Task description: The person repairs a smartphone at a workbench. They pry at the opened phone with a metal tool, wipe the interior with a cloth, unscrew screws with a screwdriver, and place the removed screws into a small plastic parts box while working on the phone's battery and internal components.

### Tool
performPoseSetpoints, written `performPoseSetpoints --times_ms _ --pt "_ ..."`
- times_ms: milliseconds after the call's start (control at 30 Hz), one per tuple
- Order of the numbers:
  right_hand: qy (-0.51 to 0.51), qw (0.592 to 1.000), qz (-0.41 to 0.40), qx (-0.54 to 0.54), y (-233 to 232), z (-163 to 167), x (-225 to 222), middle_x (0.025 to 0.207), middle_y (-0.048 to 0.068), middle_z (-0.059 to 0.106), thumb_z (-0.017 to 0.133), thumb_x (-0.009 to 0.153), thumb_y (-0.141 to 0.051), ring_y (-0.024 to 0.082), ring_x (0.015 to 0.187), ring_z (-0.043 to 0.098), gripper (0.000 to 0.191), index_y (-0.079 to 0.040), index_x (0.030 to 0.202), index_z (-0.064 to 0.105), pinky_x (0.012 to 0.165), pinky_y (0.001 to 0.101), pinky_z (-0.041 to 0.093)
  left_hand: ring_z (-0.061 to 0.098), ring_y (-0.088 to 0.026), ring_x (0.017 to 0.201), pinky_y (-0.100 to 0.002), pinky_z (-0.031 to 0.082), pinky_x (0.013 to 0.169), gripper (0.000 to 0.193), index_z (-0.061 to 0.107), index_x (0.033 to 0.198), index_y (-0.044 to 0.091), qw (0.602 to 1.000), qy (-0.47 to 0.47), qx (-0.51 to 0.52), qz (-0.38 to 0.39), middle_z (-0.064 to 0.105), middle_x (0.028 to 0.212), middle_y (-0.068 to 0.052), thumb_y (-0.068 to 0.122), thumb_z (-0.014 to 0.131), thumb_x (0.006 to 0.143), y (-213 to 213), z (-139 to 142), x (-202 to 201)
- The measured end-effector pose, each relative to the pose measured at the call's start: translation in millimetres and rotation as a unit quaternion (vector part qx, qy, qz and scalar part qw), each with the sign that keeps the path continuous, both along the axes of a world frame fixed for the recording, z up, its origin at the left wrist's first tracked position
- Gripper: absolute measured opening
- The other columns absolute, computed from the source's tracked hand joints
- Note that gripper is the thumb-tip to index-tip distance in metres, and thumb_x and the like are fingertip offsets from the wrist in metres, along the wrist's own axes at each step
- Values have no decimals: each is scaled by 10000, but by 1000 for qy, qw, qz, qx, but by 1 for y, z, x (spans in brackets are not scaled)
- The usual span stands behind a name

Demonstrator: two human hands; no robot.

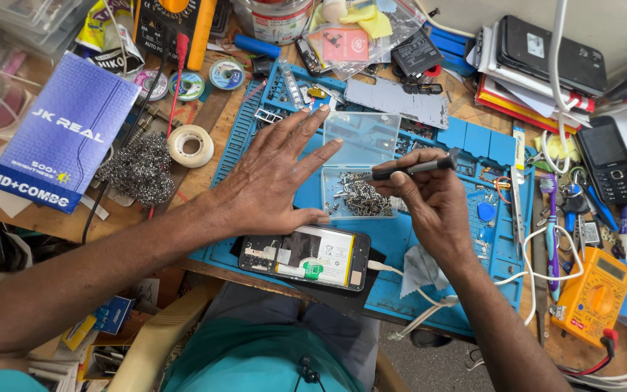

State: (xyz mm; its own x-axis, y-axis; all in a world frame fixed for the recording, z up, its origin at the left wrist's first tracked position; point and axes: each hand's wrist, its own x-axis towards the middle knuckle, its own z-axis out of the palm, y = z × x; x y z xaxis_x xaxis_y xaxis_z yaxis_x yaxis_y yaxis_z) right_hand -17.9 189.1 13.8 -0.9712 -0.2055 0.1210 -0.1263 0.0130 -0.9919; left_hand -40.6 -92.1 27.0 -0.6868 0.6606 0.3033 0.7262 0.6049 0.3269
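Left hand [270, 178] lies spread beside the clear plastic screw box [361, 163]; right hand [429, 199] pinches a slim black screwdriver [411, 168] over it.

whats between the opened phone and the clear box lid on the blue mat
In the head view, the tray of small screws sits between the opened phone and the clear lid, with the left hand beside it.

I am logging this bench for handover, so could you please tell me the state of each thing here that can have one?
Smartphone: back cover off, insides exposed, white cable plugged in.
Clear plastic box: lid open, small screws inside.
Screwdriver: held in the right hand, lying about level.
Left hand: open, fingers spread, flat beside the box, holding nothing.
Black keypad phone: screen dark.
Orange multimeter: display blank, leads plugged in.
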Motion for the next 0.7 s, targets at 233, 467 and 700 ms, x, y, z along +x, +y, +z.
performPoseSetpoints --times_ms 233,467,700 --pt "14 1000 -21 0 7 -4 0 1162 204 703 541 1081 -59 260 1070 752 159 -57 1216 456 920 383 663 140 -462 1515 -630 200 1189 1060 405 1546 116 1000 -22 -9 -4 100 1644 -262 559 855 694 7 -10 -7" --pt "25 999 -26 -12 10 -7 -2 1193 217 694 534 1090 -32 272 1106 738 158 -48 1227 457 948 395 656 149 -449 1520 -644 193 1194 998 474 1490 123 999 -31 9 -18 129 1666 -189 543 875 678 3 -11 -19" --pt "114 989 -46 -78 26 -7 3 1161 204 692 538 1152 -18 266 1093 735 116 -58 1236 469 949 410 655 168 -427 1533 -641 182 1212 895 606 1365 149 998 25 34 -37 172 1671 -175 564 903 630 -3 -3 -13"
